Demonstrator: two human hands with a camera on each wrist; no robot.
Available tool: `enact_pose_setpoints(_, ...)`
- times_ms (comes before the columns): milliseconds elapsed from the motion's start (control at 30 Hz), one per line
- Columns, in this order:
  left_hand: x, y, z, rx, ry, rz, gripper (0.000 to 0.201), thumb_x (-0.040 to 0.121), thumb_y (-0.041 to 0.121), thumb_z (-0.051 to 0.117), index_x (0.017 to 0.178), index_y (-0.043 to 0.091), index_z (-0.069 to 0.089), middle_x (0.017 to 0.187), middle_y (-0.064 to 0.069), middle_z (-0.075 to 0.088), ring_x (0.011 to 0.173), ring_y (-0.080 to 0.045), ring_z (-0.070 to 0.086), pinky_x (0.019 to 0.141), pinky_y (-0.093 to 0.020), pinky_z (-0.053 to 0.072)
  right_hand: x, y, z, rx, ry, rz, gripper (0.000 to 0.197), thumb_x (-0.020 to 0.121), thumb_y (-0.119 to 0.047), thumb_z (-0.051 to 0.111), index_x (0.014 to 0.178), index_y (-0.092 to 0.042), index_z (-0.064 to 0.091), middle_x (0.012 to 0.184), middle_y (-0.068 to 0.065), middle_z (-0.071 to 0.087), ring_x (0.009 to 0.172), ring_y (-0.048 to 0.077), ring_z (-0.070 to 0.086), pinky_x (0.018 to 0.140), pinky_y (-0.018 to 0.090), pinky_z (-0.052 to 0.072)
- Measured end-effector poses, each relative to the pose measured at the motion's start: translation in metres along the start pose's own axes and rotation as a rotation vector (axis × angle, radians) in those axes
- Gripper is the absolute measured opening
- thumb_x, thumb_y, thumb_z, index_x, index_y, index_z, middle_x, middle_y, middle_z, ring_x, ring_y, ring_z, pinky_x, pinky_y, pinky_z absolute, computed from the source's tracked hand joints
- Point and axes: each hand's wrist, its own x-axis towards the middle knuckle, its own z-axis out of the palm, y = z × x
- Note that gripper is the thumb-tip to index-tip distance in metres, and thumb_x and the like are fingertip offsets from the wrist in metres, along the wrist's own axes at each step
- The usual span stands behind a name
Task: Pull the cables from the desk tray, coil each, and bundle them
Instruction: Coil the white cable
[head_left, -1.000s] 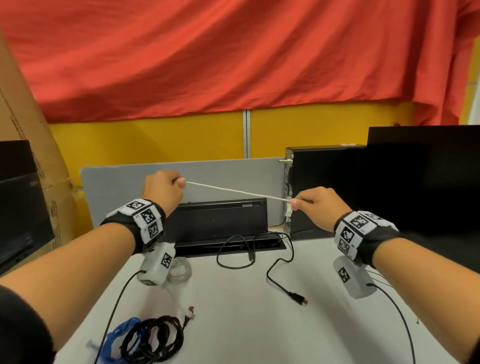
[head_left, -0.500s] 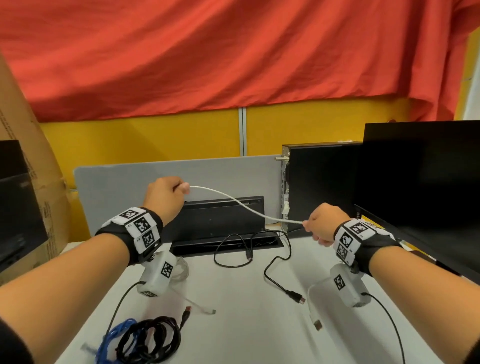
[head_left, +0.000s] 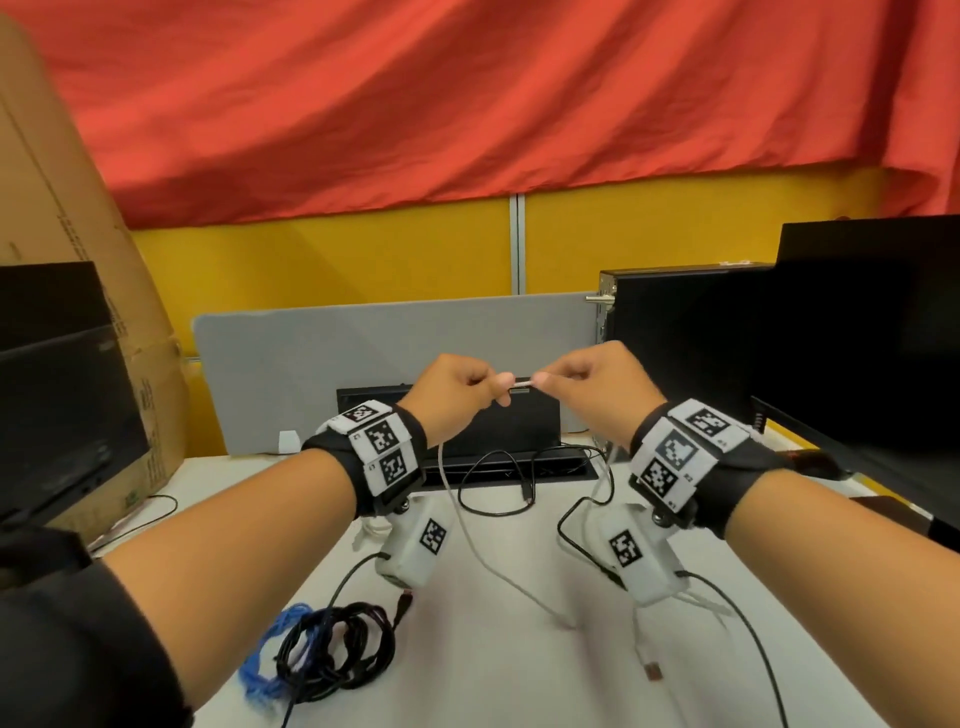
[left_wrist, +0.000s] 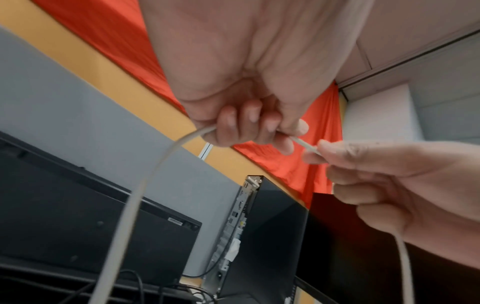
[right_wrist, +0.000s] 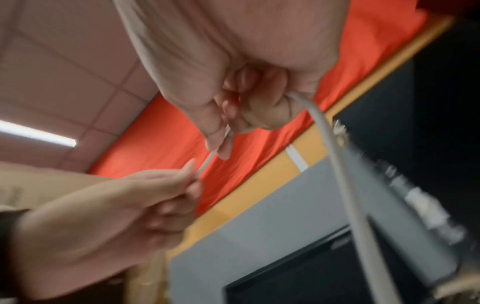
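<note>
Nearest the camera, at the front left of the white desk, a coiled bundle of black cables lies against a loop of blue cable. A white cable trails across the desk just beyond it, its two ends resting on the surface toward the front right.

Above the desk, two forearms wearing black wristbands with printed markers reach forward, and the hands meet in mid-air. The left hand is closed around the white cable: thumb and forefinger pinch it while the other fingers curl over the strand, which drops away in an arc below the palm. The right hand is clenched on the same cable, pinching it at the fingertips with the rest running back through the fist and hanging down behind. Only a short, taut stretch of cable shows between the two pinches, the hands near each other but apart.

Past the hands, a loose black cable spills in loops from the open desk tray, whose black lid stands raised. Behind it stand a grey divider panel, a black computer tower and dark monitors, with a yellow partition and a red cloth at the back.
</note>
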Motion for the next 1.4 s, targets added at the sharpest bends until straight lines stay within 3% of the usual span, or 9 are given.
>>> enact_pose_setpoints(300, -0.010, -0.044, -0.029, 0.182, -0.070, -0.136, 0.034, 0.097, 0.036, 0.053, 0.072, 0.020, 0.070, 0.058, 0.005, 0.048, 0.043, 0.000, 0.040, 0.047, -0.011, 0.036, 0.020, 0.095, -0.052, -0.299, 0.422, 0.227, 0.017, 0.089, -0.033, 0.065, 0.078, -0.023, 0.074, 0.067, -0.009, 0.063, 0.065, 0.008, 0.056, 0.063, 0.023, 0.041)
enact_pose_setpoints(467, -0.018, -0.048, -0.037, 0.017, -0.201, -0.265, 0.037, 0.098, 0.036, 0.052, 0.070, 0.016, 0.066, 0.047, 0.008, 0.041, 0.040, -0.008, 0.032, 0.043, -0.019, 0.031, 0.015, 0.135, -0.065, -0.399, 0.491, 0.371, 0.020, 0.089, -0.029, 0.064, 0.073, -0.020, 0.071, 0.063, -0.004, 0.059, 0.059, 0.014, 0.052, 0.062, 0.027, 0.044)
enact_pose_setpoints(633, -0.020, -0.022, -0.035, -0.701, -0.266, -0.248, 0.037, 0.102, 0.027, 0.042, 0.072, 0.014, 0.059, 0.053, 0.006, 0.027, 0.043, -0.009, 0.021, 0.040, -0.020, 0.020, 0.001, 0.144, -0.053, -0.579, 0.172, 0.425, 0.019, 0.090, -0.025, 0.059, 0.072, -0.023, 0.066, 0.071, 0.001, 0.064, 0.066, 0.018, 0.058, 0.059, 0.026, 0.045)
enact_pose_setpoints(800, -0.008, 0.005, -0.030, -1.106, -0.057, -0.170, 0.028, 0.102, 0.003, 0.032, 0.121, -0.002, 0.052, 0.058, 0.001, 0.043, 0.041, -0.004, 0.031, 0.041, -0.017, 0.025, -0.026, 0.129, -0.015, -0.526, -0.342, 0.244, 0.028, 0.093, -0.013, 0.050, 0.073, -0.026, 0.064, 0.094, -0.005, 0.067, 0.088, 0.011, 0.061, 0.080, 0.024, 0.047)
enact_pose_setpoints(900, -0.008, 0.009, -0.026, -1.077, 0.076, -0.163, 0.040, 0.098, -0.011, 0.034, 0.136, -0.002, 0.040, 0.087, -0.012, 0.066, 0.054, -0.011, 0.057, 0.050, -0.018, 0.047, -0.045, 0.109, 0.008, -0.487, -0.521, 0.102, 0.036, 0.093, -0.006, 0.044, 0.066, -0.026, 0.058, 0.083, -0.010, 0.062, 0.083, 0.008, 0.057, 0.074, 0.014, 0.040)
enact_pose_setpoints(967, -0.011, 0.002, -0.021, -1.050, 0.126, -0.176, 0.052, 0.094, -0.019, 0.035, 0.141, 0.004, 0.034, 0.113, -0.018, 0.067, 0.083, -0.023, 0.072, 0.072, -0.025, 0.059, -0.056, 0.093, 0.019, -0.435, -0.605, 0.044, 0.036, 0.093, -0.008, 0.044, 0.064, -0.025, 0.056, 0.076, -0.009, 0.058, 0.074, 0.006, 0.057, 0.072, 0.016, 0.046)
enact_pose_setpoints(1167, -0.015, -0.026, -0.014, -0.865, 0.320, -0.296, 0.065, 0.091, -0.017, 0.047, 0.149, 0.008, 0.030, 0.136, -0.015, 0.056, 0.123, -0.025, 0.057, 0.106, -0.041, 0.045, -0.088, 0.032, 0.009, -0.018, -0.644, -0.032, 0.038, 0.097, -0.019, 0.051, 0.059, -0.019, 0.056, 0.050, -0.015, 0.049, 0.044, -0.004, 0.047, 0.047, 0.004, 0.035)
enact_pose_setpoints(1267, -0.023, -0.031, -0.008, -0.724, 0.260, -0.332, 0.061, 0.092, -0.017, 0.044, 0.147, 0.007, 0.034, 0.136, -0.012, 0.057, 0.125, -0.023, 0.055, 0.105, -0.039, 0.045, -0.090, 0.007, -0.010, 0.106, -0.535, -0.107, 0.041, 0.098, -0.020, 0.052, 0.058, -0.020, 0.053, 0.045, -0.013, 0.042, 0.040, 0.001, 0.039, 0.045, 0.008, 0.031)
enact_pose_setpoints(1400, -0.038, -0.025, 0.010, -0.437, -0.042, -0.287, 0.061, 0.091, -0.019, 0.039, 0.145, 0.008, 0.039, 0.126, -0.008, 0.065, 0.117, -0.015, 0.062, 0.091, -0.028, 0.053, -0.079, -0.008, -0.027, 0.336, -0.400, -0.070, 0.038, 0.099, -0.021, 0.049, 0.064, -0.013, 0.061, 0.044, -0.003, 0.033, 0.038, 0.012, 0.025, 0.043, 0.024, 0.021)
